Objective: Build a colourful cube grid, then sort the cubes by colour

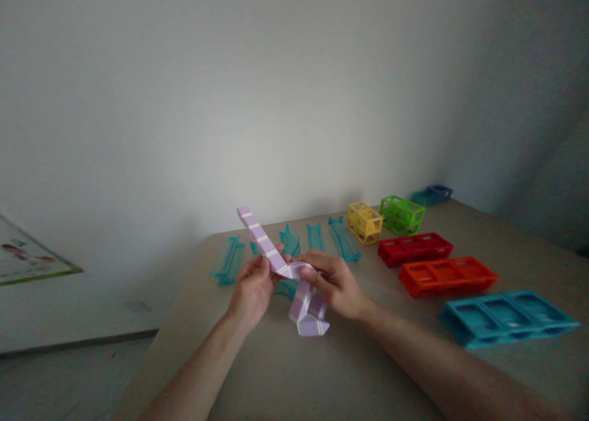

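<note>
Both hands hold a lilac and white snake puzzle (263, 242), a chain of wedge-shaped segments, above the table. My left hand (253, 286) is closed around the lower end of its straight stretch, which slants up to the left. My right hand (332, 281) pinches the bent middle part, with the thumb on top. Below the right fingers the rest of the chain hangs folded into a loop. Some segments are hidden behind the fingers.
Clear blue track pieces (229, 260) lie on the table (294, 378) behind the hands. To the right stand yellow (365, 223), green (402, 215), red (415, 249), orange (448, 276) and blue (508, 316) open-frame blocks. A dark blue piece (438, 193) sits at the far corner by the wall.
</note>
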Tool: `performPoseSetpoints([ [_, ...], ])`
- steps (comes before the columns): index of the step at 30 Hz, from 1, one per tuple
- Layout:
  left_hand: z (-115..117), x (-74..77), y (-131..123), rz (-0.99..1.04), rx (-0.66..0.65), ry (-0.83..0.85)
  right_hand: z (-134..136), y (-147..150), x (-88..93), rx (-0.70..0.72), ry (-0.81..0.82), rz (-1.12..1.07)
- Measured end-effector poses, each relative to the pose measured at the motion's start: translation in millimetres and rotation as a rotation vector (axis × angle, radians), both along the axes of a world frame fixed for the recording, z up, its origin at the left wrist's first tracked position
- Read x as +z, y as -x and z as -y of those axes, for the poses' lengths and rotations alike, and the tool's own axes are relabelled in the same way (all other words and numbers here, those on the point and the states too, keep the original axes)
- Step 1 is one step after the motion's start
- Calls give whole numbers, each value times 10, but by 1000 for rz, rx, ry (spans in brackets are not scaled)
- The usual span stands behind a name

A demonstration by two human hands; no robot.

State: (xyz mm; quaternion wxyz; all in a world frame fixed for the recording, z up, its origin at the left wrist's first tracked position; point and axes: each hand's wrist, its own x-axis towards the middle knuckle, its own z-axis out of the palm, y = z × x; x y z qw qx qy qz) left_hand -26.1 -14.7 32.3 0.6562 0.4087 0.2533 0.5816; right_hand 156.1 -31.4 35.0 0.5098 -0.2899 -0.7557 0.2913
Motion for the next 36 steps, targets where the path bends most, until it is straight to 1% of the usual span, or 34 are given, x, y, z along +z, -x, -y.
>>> performPoseSetpoints([
  [2, 3, -21, -20, -58, 65, -68, 14, -3, -7, -86, -54, 46],
  [4, 3, -47, -38, -118, 140, -95, 25, 5, -25, -122, -100, 85],
  [7, -5, -69, -42, -168, 201, -64, 32, 21, -45, -98, -140, 123],
  [9, -15, -64, -27, -164, 193, -49, 32, 24, -41, -79, -141, 134],
  [15, -5, 0, 35, -118, 56, -72, 31, -11, 22, -10, -81, 115],
  [20, 86, 62, 56, -138, -137, -105, 25, -7, 8, 166, 77, -21],
  [23, 127, 106, 70, -140, -226, -108, 25, 24, -14, 269, 178, -79],
  [25, 134, 121, 72, -150, -268, -118, 33, 44, -14, 309, 218, -95],
  [26, 130, 118, 68, -154, -275, -119, 38, 51, -9, 304, 219, -103],
  [27, 120, 106, 60, -155, -256, -118, 43, 57, -2, 275, 210, -111],
  [28, 104, 86, 50, -157, -210, -124, 47, 60, 6, 226, 195, -114],
  [30, 62, 27, 29, -185, -50, -177, 54, 60, 21, 94, 155, -90],
  [32, 19, -27, 16, -268, 137, -273, 57, 53, 29, -17, 112, -34],
  [34, -2, -46, 16, -386, 266, -346, 59, 42, 31, -60, 73, 21],
  [36, 11, -19, 22, -492, 334, -394, 56, 32, 28, -51, 65, 43],
])
